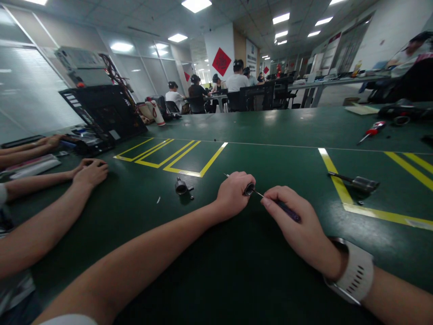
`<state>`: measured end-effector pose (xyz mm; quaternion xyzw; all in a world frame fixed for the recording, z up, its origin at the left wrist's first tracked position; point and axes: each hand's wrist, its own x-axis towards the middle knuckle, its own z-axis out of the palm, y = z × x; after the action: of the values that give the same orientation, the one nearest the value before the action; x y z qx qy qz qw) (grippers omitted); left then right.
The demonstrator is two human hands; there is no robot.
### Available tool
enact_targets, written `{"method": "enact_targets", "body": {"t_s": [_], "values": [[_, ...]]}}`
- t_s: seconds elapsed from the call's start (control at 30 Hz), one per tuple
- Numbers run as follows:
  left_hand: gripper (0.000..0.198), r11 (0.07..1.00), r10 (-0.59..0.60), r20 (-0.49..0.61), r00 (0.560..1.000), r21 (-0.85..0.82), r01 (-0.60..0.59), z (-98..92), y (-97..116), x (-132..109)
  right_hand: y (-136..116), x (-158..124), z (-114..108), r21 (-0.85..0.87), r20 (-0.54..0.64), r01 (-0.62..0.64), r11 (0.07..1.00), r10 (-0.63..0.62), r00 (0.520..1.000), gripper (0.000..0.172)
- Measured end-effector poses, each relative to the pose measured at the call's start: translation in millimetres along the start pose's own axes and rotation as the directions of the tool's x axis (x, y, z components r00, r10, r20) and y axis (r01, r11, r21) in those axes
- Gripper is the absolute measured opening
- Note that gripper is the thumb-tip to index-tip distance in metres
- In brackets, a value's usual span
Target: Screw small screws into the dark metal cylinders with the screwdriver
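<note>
My left hand (233, 194) rests on the green table (270, 131) with its fingers closed round a small dark metal part (249, 188). My right hand (292, 221), with a white watch strap (355, 273) on the wrist, pinches a thin dark-handled screwdriver (280, 205) whose tip reaches the part. A small metal cylinder (181, 186) with tiny loose pieces beside it lies left of my left hand.
Another person's arms (50, 212) lie on the table at the left, near a black opened device (104, 113). A metal tool (360, 183) lies on a yellow line at the right, a red screwdriver (372, 131) farther back. People sit at distant tables.
</note>
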<state>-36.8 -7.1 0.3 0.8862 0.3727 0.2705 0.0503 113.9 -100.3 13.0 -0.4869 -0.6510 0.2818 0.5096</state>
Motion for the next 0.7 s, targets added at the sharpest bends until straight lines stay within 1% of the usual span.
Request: {"method": "enact_targets", "body": {"t_s": [0.07,0.13,0.2,0.3,0.4,0.5,0.63,0.7], "values": [[0.007,0.999,0.032,0.004,0.999,-0.016,-0.032,-1.2,0.3,-0.5,4.0,2.1,-2.6,0.187,-0.003,-0.113,0.976,0.116,0.993,0.013],[0.006,0.995,0.049,-0.012,0.999,-0.09,-0.05,-2.0,-0.2,-0.3,8.8,4.9,-5.0,0.325,0.005,-0.184,0.928,0.193,0.981,0.014],[0.007,0.981,0.042,-0.035,0.999,-0.188,-0.048,-2.0,-1.0,0.3,12.3,7.6,-6.5,0.388,0.014,-0.211,0.897,0.223,0.975,0.016],[0.01,0.944,-0.003,-0.048,0.999,-0.331,-0.013,-1.1,-2.5,1.5,13.5,10.7,-6.4,0.456,0.043,-0.253,0.854,0.263,0.964,0.017],[0.012,0.911,-0.026,-0.041,0.999,-0.412,0.007,0.3,-3.5,2.8,12.6,11.7,-4.9,0.476,0.054,-0.267,0.838,0.275,0.96,0.017],[0.011,0.931,-0.028,-0.045,0.999,-0.366,0.01,1.1,-3.7,3.2,11.2,9.1,-3.7,0.448,0.035,-0.248,0.859,0.26,0.965,0.017],[0.007,0.984,-0.021,-0.036,0.999,-0.18,0.014,0.9,-2.1,2.1,6.1,2.8,-2.4,0.281,0.025,-0.195,0.94,0.196,0.98,0.014],[0.008,0.995,-0.012,-0.026,1.0,-0.099,0.009,0.3,-1.0,1.1,3.9,1.4,-2.0,0.261,0.042,-0.207,0.943,0.203,0.978,0.014]]}}
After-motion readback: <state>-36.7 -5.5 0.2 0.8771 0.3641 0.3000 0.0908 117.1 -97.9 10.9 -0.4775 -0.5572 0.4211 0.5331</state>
